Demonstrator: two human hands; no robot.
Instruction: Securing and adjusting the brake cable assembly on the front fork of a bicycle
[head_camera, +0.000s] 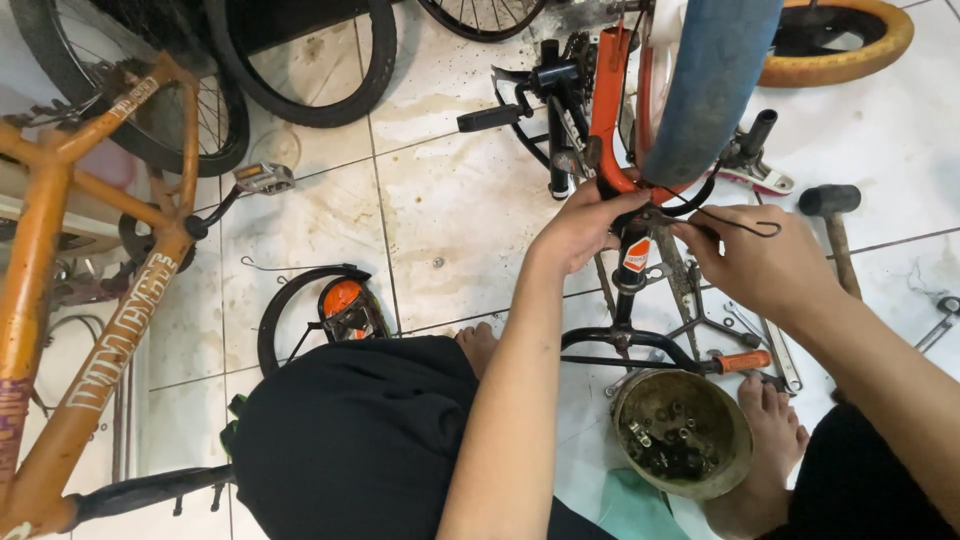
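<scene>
The left hand grips the orange bike frame just below the blue tyre, fingers curled around it. The right hand, just beside it, pinches a thin black wire stay that runs between both hands. Below the hands a bowl of small parts sits on the floor; a hammer lies right of the right hand

Bright, even overhead light, soft glare on the white floor tiles (slight wide-angle bending at edges), mostly sharp.
</scene>
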